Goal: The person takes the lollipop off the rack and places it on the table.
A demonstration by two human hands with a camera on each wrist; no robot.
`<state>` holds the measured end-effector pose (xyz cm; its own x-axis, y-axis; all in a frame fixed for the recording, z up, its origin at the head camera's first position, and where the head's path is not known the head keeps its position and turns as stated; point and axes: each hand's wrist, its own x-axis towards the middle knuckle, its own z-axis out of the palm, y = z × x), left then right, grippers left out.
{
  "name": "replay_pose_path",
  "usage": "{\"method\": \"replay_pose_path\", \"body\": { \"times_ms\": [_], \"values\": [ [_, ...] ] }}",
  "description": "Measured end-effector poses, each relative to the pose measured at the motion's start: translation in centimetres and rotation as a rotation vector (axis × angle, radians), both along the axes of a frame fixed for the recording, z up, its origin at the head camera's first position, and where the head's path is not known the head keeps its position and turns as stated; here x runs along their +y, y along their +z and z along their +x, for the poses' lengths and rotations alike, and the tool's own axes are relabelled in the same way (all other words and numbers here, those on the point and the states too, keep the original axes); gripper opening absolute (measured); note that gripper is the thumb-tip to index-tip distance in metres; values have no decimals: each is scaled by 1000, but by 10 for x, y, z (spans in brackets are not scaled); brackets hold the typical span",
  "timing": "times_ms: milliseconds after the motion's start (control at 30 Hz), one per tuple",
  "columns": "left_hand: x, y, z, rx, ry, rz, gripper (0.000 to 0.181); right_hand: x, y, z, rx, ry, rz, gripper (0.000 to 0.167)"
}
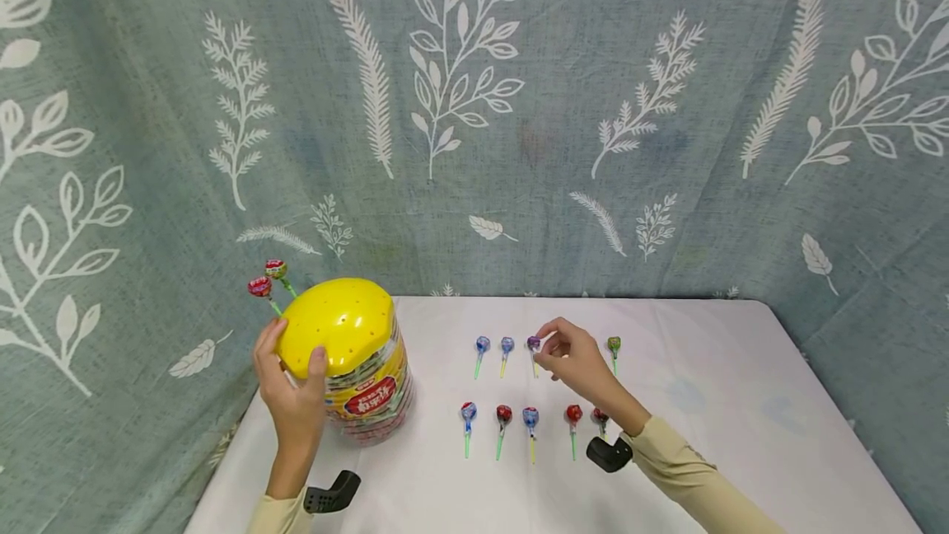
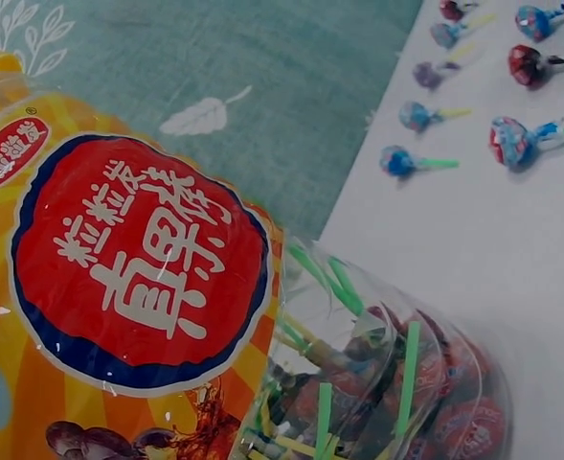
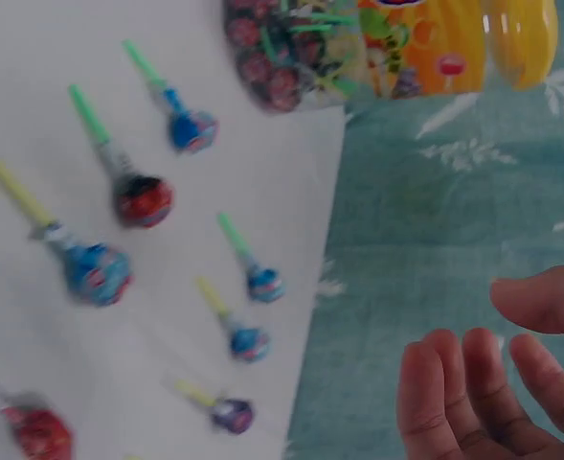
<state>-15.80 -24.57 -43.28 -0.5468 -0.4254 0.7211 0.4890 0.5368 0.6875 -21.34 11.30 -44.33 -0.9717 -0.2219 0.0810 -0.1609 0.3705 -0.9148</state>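
My left hand (image 1: 292,394) grips the yellow lid (image 1: 341,324) of a tall clear candy jar (image 1: 371,394), thumb on its near edge and fingers round its left side. Two lollipops (image 1: 259,287) stand up at the lid's far-left edge. The left wrist view shows the jar's label (image 2: 143,264) and the lollipops inside (image 2: 463,422), not the hand. My right hand (image 1: 574,357) hovers beside a purple lollipop (image 1: 534,343) in the back row. In the right wrist view, thumb and fingers stand apart with nothing between them, and that purple lollipop (image 3: 232,415) lies on the cloth.
Blue lollipops (image 1: 483,344) and a green-wrapped lollipop (image 1: 614,344) lie in the back row on the white table (image 1: 726,386). Red lollipops (image 1: 574,414) and blue ones (image 1: 530,417) form a nearer row. A leaf-patterned curtain (image 1: 519,130) hangs behind the table.
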Motion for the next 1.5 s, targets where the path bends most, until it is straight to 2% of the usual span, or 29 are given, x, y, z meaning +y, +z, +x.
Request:
{"method": "replay_pose_path", "body": {
  "times_ms": [133,300,367,433,600,700,900,1167,1500],
  "values": [
    [10,13,9,-1,-15,18,57,-21,23,-4,41,41,-43,25],
    [13,16,10,1,-12,32,56,-47,60,-2,92,109,-79,25],
    [12,15,10,2,-8,27,56,-56,69,-5,119,137,-85,25],
    [9,10,7,3,-2,20,57,-64,72,-11,136,153,-84,24],
    [-4,-11,-4,-14,16,12,59,-88,79,-28,224,179,-75,24],
    [-8,-18,-8,-17,11,14,59,-103,88,-33,284,196,-65,23],
    [-8,-17,-8,-8,8,14,60,-130,102,-38,326,239,-46,23],
    [-6,-19,-3,-28,50,35,59,-167,116,-41,341,320,-59,23],
    [-3,-21,-11,-4,46,71,58,-206,131,-45,355,387,-45,26]
  ]
}}
